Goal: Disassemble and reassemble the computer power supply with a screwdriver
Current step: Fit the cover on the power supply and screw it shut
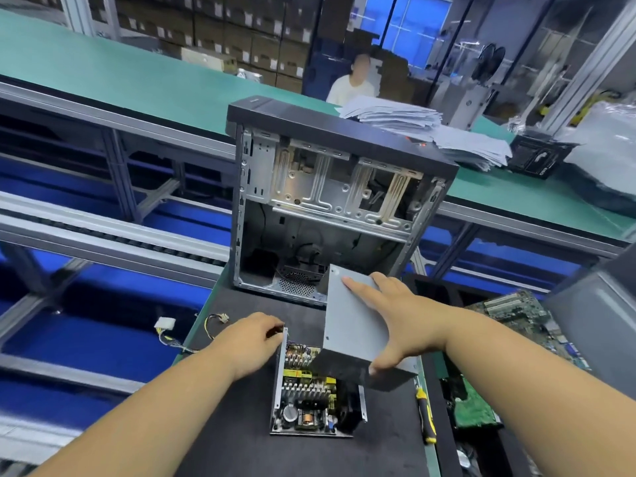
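The power supply base [309, 401] lies open on the black mat, its circuit board, heat sinks and coils exposed. My left hand [253, 342] grips the base's left wall at its far corner. My right hand [395, 316] holds the grey metal cover [351, 325] tilted above the base's far right part, fingers spread flat on top and thumb hooked under the near edge. A yellow and black screwdriver [426, 416] lies on the mat to the right of the base. The supply's cables with white connectors [165, 327] trail off the mat's left edge.
An open, empty computer case [330, 208] stands upright just behind the power supply. Green circuit boards [516, 315] fill a bin to the right. Stacked papers [430, 129] and a black box lie on the green bench behind; a person sits beyond it.
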### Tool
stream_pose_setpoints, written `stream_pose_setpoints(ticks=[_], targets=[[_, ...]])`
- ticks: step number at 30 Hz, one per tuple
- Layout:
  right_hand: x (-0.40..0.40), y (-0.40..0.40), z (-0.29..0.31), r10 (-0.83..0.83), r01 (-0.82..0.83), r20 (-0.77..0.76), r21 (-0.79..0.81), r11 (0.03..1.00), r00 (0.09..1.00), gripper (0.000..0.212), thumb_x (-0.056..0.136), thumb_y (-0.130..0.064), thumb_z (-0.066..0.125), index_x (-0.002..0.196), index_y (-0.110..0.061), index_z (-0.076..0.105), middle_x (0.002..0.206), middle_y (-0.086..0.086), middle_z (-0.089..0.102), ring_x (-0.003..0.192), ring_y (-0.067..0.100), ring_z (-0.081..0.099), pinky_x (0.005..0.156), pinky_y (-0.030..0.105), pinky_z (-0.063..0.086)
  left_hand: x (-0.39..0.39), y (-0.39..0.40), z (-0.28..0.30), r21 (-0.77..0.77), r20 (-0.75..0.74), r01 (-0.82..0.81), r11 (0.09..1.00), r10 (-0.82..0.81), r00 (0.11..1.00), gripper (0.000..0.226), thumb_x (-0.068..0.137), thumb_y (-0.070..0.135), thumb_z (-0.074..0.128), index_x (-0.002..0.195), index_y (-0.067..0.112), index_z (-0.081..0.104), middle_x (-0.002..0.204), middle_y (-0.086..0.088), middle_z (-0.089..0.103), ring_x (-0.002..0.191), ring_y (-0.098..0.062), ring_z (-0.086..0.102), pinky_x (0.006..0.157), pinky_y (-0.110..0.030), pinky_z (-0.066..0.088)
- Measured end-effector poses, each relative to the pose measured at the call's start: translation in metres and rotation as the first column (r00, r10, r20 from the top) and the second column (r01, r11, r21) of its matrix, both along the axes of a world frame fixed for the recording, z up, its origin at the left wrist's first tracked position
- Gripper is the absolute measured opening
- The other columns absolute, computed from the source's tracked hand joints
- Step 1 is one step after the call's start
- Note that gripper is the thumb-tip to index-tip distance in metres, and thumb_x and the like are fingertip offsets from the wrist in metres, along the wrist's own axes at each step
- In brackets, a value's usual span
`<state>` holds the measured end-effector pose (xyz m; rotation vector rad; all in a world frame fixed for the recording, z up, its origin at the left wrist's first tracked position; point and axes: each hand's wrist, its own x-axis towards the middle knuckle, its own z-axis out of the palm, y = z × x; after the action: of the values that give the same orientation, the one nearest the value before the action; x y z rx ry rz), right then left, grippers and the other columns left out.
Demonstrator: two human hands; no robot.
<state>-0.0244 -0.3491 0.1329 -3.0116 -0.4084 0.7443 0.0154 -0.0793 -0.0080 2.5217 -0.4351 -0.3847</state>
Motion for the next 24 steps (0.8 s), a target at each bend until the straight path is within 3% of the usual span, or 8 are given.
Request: stream_pose_setpoints(ticks=[10, 16, 24], targets=[[0.007, 0.039, -0.017, 0.084, -0.09, -0.116, -0.047, 0.995, 0.99, 0.137, 0.053, -0.064, 0.083, 0.14, -0.059, -0.023, 0.162, 0.0, -0.015, 0.15, 0.024, -0.013, 0.119, 0.05, 0.019, 0.0, 0.003, -0.008, 0.03, -0.049, 0.044, 0.999, -0.042, 0.998, 0.043, 0.092, 0.056, 0.047, 0.129, 0.035, 0.056, 0.123, 0.006, 0.06, 0.11, -0.017, 0.059, 0.093, -0.032, 0.047], [0.006, 0.052, -0.019, 0.102, -0.111, -0.143, -0.057, 0.992, 0.984, 0.138, 0.051, -0.066, 0.082, 0.136, -0.061, -0.027, 0.162, 0.0, -0.017, 0.149, 0.024, -0.017, 0.12, 0.051, 0.015, -0.003, 0.008, -0.005, 0.048, -0.085, 0.086, 0.995, -0.081, 0.993, 0.059, 0.084, 0.063, 0.053, 0.137, 0.039, 0.046, 0.125, 0.006, 0.054, 0.116, -0.018, 0.055, 0.1, -0.036, 0.045], [-0.012, 0.054, -0.029, 0.067, -0.071, -0.095, -0.044, 0.996, 0.993, 0.143, 0.047, -0.063, 0.084, 0.133, -0.065, -0.03, 0.161, -0.002, -0.026, 0.148, 0.021, -0.025, 0.119, 0.048, 0.016, -0.006, 0.006, -0.005, 0.01, -0.085, 0.056, 0.998, -0.055, 0.995, 0.06, 0.085, 0.06, 0.058, 0.139, 0.038, 0.046, 0.129, 0.001, 0.054, 0.123, -0.022, 0.051, 0.104, -0.039, 0.041]])
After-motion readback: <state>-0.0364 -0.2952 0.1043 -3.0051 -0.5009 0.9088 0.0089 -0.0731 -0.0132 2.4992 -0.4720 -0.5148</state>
